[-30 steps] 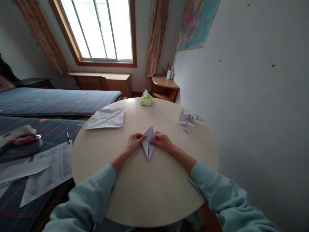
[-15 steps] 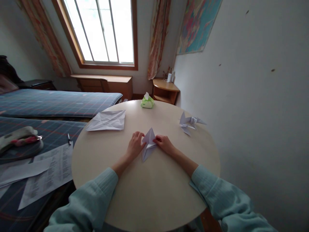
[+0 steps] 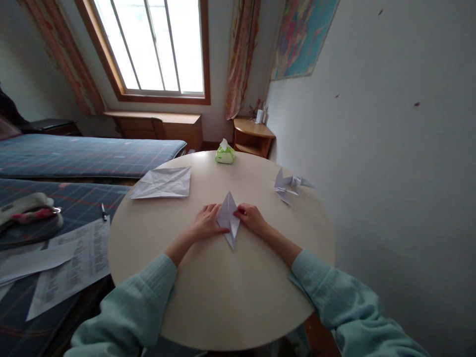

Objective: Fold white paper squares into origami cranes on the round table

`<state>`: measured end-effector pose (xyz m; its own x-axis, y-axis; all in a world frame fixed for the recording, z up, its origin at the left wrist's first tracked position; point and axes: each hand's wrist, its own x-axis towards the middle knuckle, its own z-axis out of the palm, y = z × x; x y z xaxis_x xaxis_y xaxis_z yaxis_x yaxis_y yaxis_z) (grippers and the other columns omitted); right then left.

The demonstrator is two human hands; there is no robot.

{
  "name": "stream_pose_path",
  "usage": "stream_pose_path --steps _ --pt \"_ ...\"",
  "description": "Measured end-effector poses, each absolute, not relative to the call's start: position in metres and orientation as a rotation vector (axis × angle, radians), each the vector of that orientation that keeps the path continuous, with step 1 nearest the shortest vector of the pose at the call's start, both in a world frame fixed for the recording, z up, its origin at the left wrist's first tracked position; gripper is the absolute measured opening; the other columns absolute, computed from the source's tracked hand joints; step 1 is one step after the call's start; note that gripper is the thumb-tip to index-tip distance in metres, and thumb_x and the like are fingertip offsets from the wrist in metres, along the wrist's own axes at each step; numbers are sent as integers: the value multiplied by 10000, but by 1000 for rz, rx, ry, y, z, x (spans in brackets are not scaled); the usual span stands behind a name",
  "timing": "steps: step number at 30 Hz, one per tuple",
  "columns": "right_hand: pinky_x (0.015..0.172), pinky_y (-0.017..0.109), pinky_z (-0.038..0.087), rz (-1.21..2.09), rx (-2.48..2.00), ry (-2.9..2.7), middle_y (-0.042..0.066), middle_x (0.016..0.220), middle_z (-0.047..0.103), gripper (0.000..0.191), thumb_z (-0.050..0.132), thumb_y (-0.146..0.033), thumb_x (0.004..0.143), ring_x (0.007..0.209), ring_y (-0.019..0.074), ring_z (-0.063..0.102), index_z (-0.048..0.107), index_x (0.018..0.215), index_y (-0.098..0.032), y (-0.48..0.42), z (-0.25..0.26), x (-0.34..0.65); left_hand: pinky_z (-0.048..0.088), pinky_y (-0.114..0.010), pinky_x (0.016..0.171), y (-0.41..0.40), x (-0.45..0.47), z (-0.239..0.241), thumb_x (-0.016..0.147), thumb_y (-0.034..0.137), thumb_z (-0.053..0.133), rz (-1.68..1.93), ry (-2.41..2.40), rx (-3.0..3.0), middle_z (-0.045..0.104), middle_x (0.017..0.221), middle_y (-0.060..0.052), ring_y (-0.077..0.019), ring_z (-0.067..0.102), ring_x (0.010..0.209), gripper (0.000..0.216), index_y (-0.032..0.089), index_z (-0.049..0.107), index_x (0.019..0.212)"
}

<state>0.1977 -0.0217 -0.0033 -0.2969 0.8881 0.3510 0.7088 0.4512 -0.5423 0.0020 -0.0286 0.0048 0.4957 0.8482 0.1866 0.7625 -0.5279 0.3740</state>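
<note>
A white sheet of folded paper (image 3: 229, 213), shaped like a narrow diamond with a crease down its middle, lies between my hands on the round table (image 3: 230, 297). My left hand (image 3: 206, 222) grips its left edge, the thumb resting across the lower part. At the right edge, my right hand (image 3: 251, 217) pinches the paper between thumb and curled fingers. The paper's top and bottom points both show; parts of its sides are hidden under the fingers.
Creased white sheets (image 3: 163, 182) lie at the table's left rear. Folded paper figures (image 3: 292, 184) stand at the right, near the wall. A green tissue pack (image 3: 225, 152) sits at the far edge. Printed papers (image 3: 74, 263) and a pen (image 3: 103, 212) rest on the bed at left.
The paper's lower point has swung right, so the piece now forms a straighter diamond. My left hand has turned, its thumb now lower on the paper. My right hand still pinches the right edge.
</note>
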Motion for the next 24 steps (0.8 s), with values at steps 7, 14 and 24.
stream_pose_path --steps 7,14,24 --pt "562 209 324 347 -1338 -2074 -4 613 518 171 555 -196 745 568 98 439 516 585 -153 -25 -2 197 173 -424 1035 -41 8 -1 478 622 629 419 1356 2440 213 1387 -181 -319 178 1279 1147 118 84 1352" --pt "567 213 326 343 -1374 -2061 3 636 535 87 556 -194 741 578 103 443 554 667 -149 -24 -2 199 159 -443 1051 -42 10 12 498 433 719 755 1107 2505 117 1420 -188 -299 74 1310 1118 99 91 1360" --pt "571 217 322 320 -1424 -2044 11 643 549 77 574 -185 727 584 105 448 573 662 -142 -23 -1 198 344 -335 976 -50 3 31 699 46 443 335 616 2319 616 1084 3 -180 450 1154 386 268 658 930"
